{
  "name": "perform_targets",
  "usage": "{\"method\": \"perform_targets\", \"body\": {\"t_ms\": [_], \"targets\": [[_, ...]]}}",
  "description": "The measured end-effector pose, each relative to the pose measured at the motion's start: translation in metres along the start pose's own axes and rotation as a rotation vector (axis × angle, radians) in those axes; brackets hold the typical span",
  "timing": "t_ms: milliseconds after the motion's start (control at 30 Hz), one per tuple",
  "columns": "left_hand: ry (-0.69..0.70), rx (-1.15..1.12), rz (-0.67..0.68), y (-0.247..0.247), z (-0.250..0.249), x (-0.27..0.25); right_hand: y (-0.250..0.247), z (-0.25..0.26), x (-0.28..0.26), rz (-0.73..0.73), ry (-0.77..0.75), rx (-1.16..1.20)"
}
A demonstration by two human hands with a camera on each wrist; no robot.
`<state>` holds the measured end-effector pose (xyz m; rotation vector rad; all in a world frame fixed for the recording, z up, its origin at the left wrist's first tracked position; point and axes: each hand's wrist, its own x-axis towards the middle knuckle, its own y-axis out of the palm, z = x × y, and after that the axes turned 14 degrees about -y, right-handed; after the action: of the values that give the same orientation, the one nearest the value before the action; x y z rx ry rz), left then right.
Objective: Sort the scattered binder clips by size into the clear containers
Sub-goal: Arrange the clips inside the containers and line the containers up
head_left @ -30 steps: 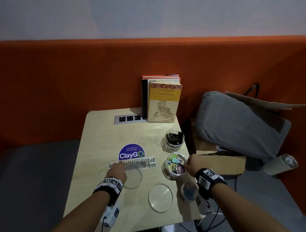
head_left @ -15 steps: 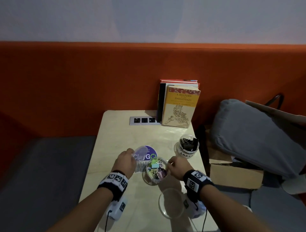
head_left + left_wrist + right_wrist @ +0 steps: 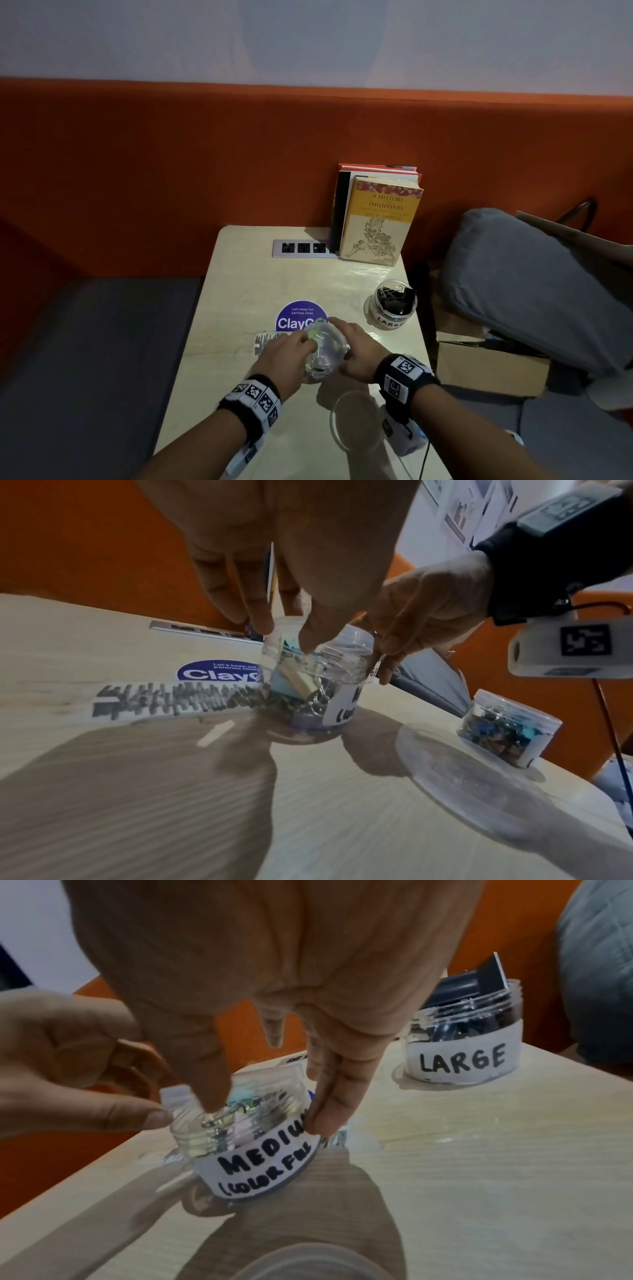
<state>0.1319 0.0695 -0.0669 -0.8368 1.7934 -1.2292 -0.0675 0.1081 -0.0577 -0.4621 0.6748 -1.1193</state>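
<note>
A pale wooden table (image 3: 239, 294) stands against an orange upholstered backrest (image 3: 137, 171) that fills the middle band of the head view. Left of centre, low in that view, the left hand (image 3: 287, 356) pinches a clear lid (image 3: 346, 637) between thumb and fingers, holding it tilted over the mouth of the medium jar (image 3: 253, 1153). This jar, labelled "MEDIUM COLORFUL", stands on the table at lower centre and holds pastel binder clips (image 3: 291, 680). To its right, the right hand (image 3: 356, 356) grips the jar wall with thumb and curled fingers. A loose lid (image 3: 356, 425) lies nearer the bottom edge. At centre right stands the open "LARGE" jar (image 3: 394, 305), holding black clips (image 3: 397, 294). A small jar (image 3: 507, 729) shows at right in the left wrist view.
</note>
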Motion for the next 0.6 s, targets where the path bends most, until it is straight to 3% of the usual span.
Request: {"method": "perform_targets", "body": {"t_ms": [133,233,300,467,600], "targets": [[-0.020,-0.093,0.031,0.002,0.004,-0.001,0.010,-0.004,0.007,0.071,0.013,-0.103],[-0.131,-0.297,0.092,0.001,0.007,-0.002,0.013,-0.002,0.010,0.023,-0.013,-0.150],[-0.131,-0.379,0.146,-0.004,0.006,-0.001,0.014,-0.001,0.011,-0.012,-0.020,-0.153],[-0.184,-0.374,0.170,0.003,0.012,0.007,0.014,0.005,0.014,-0.012,0.027,-0.147],[-0.273,-0.502,0.192,0.013,0.018,0.011,0.011,0.011,0.014,0.049,0.019,-0.208]]}}
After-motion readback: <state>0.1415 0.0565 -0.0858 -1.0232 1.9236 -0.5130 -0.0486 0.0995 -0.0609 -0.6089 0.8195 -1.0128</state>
